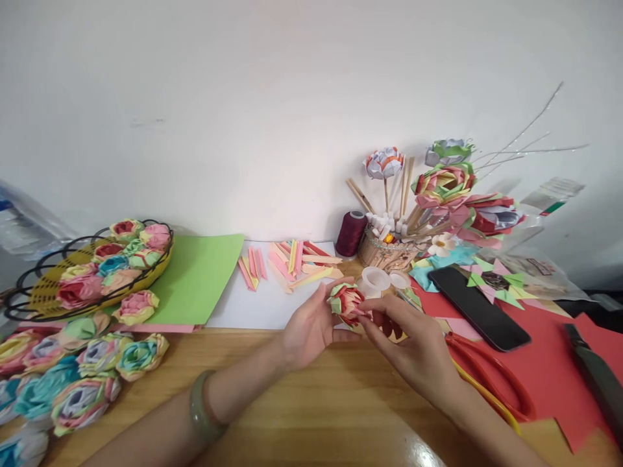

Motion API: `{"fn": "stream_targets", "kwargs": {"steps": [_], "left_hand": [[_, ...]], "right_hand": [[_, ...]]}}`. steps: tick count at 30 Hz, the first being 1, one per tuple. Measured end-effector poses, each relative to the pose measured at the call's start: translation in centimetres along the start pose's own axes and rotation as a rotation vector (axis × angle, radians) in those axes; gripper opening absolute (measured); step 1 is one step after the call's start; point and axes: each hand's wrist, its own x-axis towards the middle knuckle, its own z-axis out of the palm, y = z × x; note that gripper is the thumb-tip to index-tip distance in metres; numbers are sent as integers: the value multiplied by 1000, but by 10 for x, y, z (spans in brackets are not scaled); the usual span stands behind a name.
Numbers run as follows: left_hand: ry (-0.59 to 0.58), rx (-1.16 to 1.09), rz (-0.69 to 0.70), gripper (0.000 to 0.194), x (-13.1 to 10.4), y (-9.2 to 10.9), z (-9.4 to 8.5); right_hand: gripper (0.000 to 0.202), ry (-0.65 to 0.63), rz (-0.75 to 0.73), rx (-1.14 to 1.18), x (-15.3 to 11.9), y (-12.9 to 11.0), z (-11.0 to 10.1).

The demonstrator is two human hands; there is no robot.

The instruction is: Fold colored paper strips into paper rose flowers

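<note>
A paper flower (346,302) with green outer petals and red and pink inner ones is held above the table's middle. My left hand (311,324) cups it from the left, fingers wrapped behind it and partly hidden. From the right, my right hand (406,337) pinches at the flower's pink petals with thumb and forefinger. Just behind lie folded paper strips (316,263) in pink, yellow and red on a white sheet (228,305). A small clear round container (376,278) stands behind my right hand.
At left, a yellow basket (46,292) holds paper flowers; more paper flowers (87,395) lie before it. A maroon thread spool (351,233) and a stick-filled holder (389,251) stand by the wall. A phone (479,308), red-handled scissors (506,383) and red paper (540,357) lie at right.
</note>
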Motion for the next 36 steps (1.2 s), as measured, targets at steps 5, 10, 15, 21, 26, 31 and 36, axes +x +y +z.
{"fn": "stream_targets", "kwargs": {"steps": [5,10,15,21,26,31,36], "left_hand": [[64,121,65,34,0,-2,0],[101,111,122,41,-1,-3,2],[99,176,146,42,-2,-2,3],[102,252,178,41,-2,-4,4],[20,340,225,37,-2,-6,3],[27,401,223,39,-3,-5,2],[69,437,265,40,-3,-5,2]], "right_hand": [[12,-29,54,20,1,-1,-3],[19,-79,365,238,4,-1,-3],[25,-67,524,386,8,-2,-4],[25,-83,649,526,12,-10,-11],[25,-156,605,468,12,-11,-8],[17,-142,536,301,7,-7,-4],[19,-174,590,362,8,-8,-6]]}}
